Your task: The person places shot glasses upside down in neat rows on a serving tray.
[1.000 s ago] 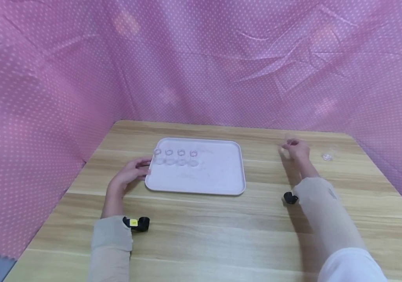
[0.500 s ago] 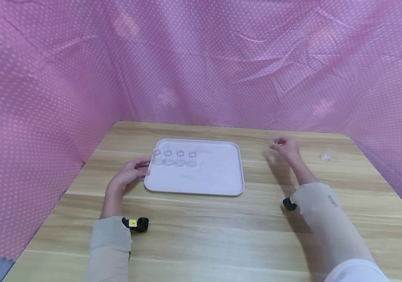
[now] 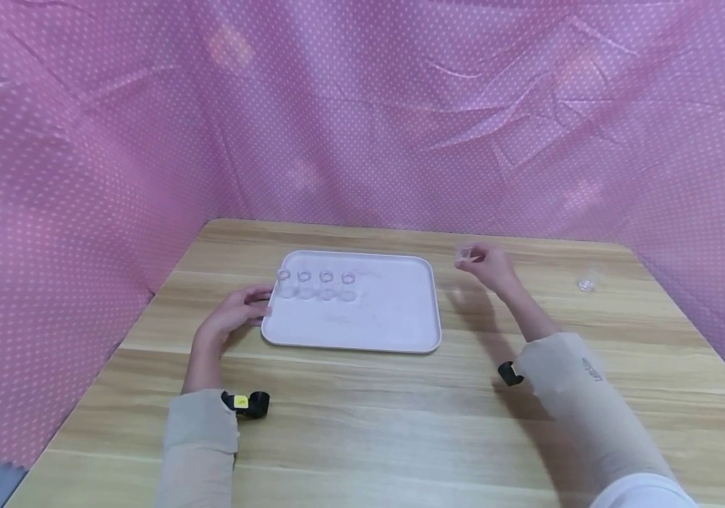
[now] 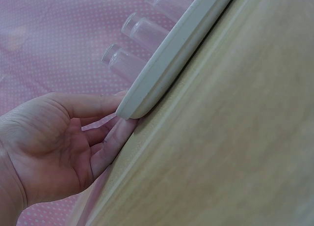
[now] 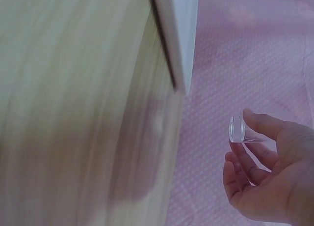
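Note:
My left hand (image 3: pixel 235 310) holds the left edge of a white tray (image 3: pixel 394 337), its thumb and fingers at the rim in the left wrist view. Several small clear glass bottles stand in a row along the tray's far left part; one bottle (image 4: pixel 125 64) rises just beyond the rim. To the right of the tray, my right hand (image 3: pixel 492 269) is raised over the table. Between its thumb and fingertips it pinches another small clear glass bottle (image 5: pixel 237 129), whose thick rim faces away from the palm.
One more clear glass bottle (image 3: pixel 586 284) is on the wooden table (image 3: pixel 362 423), right of my right hand. Pink dotted cloth (image 3: pixel 362 141) hangs behind the table and along both sides.
My right hand has moved left toward the tray, carrying the small glass bottle. My left hand and the tray have stayed in place.

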Motion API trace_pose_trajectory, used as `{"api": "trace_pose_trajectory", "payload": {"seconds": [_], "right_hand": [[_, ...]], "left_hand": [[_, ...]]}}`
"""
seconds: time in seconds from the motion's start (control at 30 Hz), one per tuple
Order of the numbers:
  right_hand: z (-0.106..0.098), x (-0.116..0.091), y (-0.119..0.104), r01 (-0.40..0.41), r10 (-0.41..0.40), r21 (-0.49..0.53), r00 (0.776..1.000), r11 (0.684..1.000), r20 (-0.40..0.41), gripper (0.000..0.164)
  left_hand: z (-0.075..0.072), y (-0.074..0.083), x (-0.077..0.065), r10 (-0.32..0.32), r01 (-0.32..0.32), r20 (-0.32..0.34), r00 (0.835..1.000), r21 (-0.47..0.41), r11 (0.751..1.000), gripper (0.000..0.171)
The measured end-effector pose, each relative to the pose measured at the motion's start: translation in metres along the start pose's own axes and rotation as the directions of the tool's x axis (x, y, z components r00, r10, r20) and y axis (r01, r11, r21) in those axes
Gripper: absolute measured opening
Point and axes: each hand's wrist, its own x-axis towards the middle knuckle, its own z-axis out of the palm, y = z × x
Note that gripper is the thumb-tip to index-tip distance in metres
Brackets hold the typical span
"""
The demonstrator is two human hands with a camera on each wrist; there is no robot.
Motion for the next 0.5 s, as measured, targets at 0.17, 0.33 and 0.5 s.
{"api": "trace_pose_trajectory", "payload": {"seconds": [0.17, 0.33, 0.5], "right_hand": [[0.011, -0.001, -0.014, 0.040, -0.040, -0.004, 0.999, 0.999, 0.013, 0.034], [0.022, -0.005, -0.029, 0.085, -0.084, -0.010, 0.995, 0.996, 0.045, 0.031], [0.033, -0.007, -0.042, 0.109, -0.110, 0.014, 0.991, 0.994, 0.075, 0.031]], "left_hand": [[0.001, 0.000, 0.001, -0.006, 0.006, -0.009, 1.000, 0.014, 1.000, 0.060], [0.001, 0.000, 0.001, -0.003, 0.004, -0.010, 1.000, 0.022, 1.000, 0.060], [0.000, -0.001, 0.001, -0.002, 0.003, -0.011, 1.000, 0.030, 1.000, 0.060]]}}
